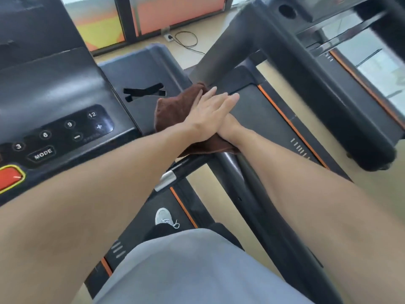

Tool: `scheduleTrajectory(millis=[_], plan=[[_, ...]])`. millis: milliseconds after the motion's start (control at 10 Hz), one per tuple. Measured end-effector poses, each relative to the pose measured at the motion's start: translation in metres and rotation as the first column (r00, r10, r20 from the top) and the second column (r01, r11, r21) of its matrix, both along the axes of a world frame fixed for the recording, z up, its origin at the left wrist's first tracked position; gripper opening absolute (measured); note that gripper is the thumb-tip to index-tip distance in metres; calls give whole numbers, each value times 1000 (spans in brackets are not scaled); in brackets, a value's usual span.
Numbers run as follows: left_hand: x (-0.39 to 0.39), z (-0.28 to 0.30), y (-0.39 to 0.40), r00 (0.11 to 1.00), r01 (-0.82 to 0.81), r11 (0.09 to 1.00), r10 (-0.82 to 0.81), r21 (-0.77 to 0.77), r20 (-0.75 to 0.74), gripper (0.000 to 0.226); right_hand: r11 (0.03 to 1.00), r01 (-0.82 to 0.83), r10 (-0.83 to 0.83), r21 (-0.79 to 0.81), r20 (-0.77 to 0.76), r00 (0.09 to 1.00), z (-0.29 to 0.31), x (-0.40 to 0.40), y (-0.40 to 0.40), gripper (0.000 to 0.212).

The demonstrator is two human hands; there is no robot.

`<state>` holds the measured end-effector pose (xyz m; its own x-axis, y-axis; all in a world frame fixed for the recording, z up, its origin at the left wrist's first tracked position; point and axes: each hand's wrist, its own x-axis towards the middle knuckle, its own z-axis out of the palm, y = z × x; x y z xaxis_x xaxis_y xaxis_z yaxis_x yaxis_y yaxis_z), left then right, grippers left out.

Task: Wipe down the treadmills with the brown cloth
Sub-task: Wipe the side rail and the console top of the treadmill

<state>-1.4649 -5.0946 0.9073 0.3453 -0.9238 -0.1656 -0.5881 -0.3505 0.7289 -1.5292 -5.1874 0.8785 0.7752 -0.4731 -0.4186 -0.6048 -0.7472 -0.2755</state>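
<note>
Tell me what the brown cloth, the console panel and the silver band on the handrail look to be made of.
Brown cloth: soft fabric with a nap, probably terry or microfibre; it looks fuzzy and folds limply.
Console panel: black moulded plastic, semi-gloss, with soft window reflections; the button area looks glossier.
Silver band: bright and reflective, so metal or chromed plastic; the view cannot settle which.

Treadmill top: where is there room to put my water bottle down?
Free: the flat black ledge between the button panel and the brown cloth. Crowded: the handrail corner, where the left hand lies over the right hand on the cloth.
</note>
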Motion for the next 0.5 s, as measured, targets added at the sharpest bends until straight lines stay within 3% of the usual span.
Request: scheduleTrajectory(millis=[100, 200, 300, 400, 500], plan=[[-33, -10, 2, 995, 92, 994, -94, -51, -46, 66, 941, 232, -264, 248, 108, 958, -20, -52, 12, 41], [-65, -28, 9, 997, 48, 986, -37, -158, 67, 67, 923, 241, -294, 300, 145, 945, -15, -90, 29, 42], [-108, -47, 24, 965, -2, 962, 74, -273, 253, 73, 869, 185, -333, 459, 266, 905, -20, -128, 43, 37], [-165, -65, 42, 935, -181, 908, 279, -378, 220, 65, 848, 167, -334, 503, 261, 906, -26, -169, 47, 22], [-222, -77, 55, 890, -376, 852, 442, -365, 114, 64, 844, 216, -363, 491, 227, 904, -36, -209, 51, 48]])
